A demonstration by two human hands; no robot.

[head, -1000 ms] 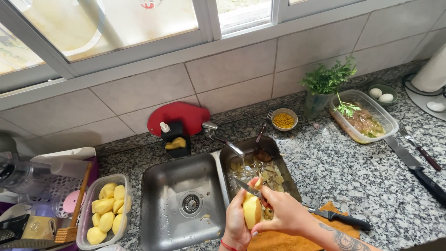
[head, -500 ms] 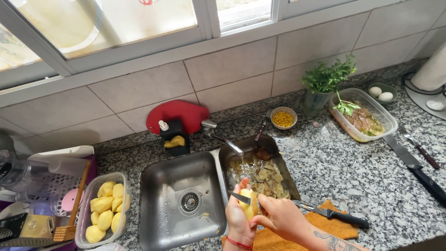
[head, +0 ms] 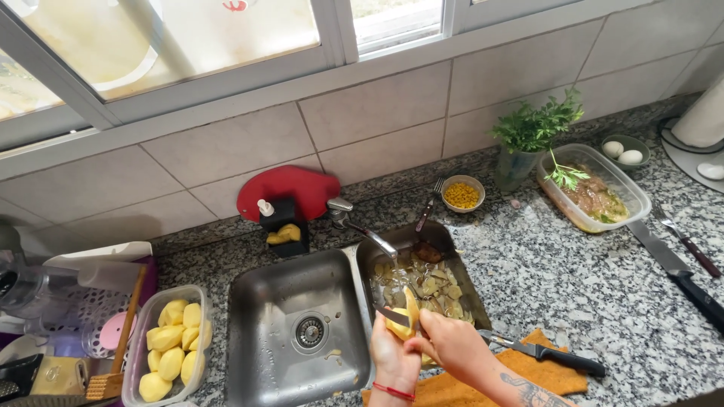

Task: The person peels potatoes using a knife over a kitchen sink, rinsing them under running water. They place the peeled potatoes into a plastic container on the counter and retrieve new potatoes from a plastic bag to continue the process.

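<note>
Potato (head: 400, 325) held over the small right-hand sink basin (head: 452, 260), half peeled, a strip of peel curling up from it. Left hand (head: 392, 354) closed around the potato from below. Right hand (head: 449, 343) closed on a small knife (head: 394, 316), blade laid against the potato's top. Both hands just above the near edge of the sink.

Progress, judged from the lie of things: well along. Clear plastic tub (head: 136, 354) at far left holds a heap of peeled yellow potatoes. Right basin bed covered with peelings (head: 426, 285). No unpeeled potatoes visible anywhere, so this may be among the last; cannot tell for sure. Large left basin (head: 260, 301) holds only a few scraps.

Packages and signs: none with readable labels. Red cutting board (head: 302, 185) leaning on the tiled wall behind a black sponge holder (head: 283, 226). Small bowl of corn (head: 462, 194) on the table behind the sink. Clear rectangular container (head: 633, 203) with meat and a herb sprig at right, beside a glass of parsley (head: 520, 162). Green dish with two eggs (head: 626, 151) further back. Black-handled knife (head: 562, 356) on an orange cloth (head: 460, 388) near the right hand. Long knife (head: 679, 271) on the table at far right.
</note>
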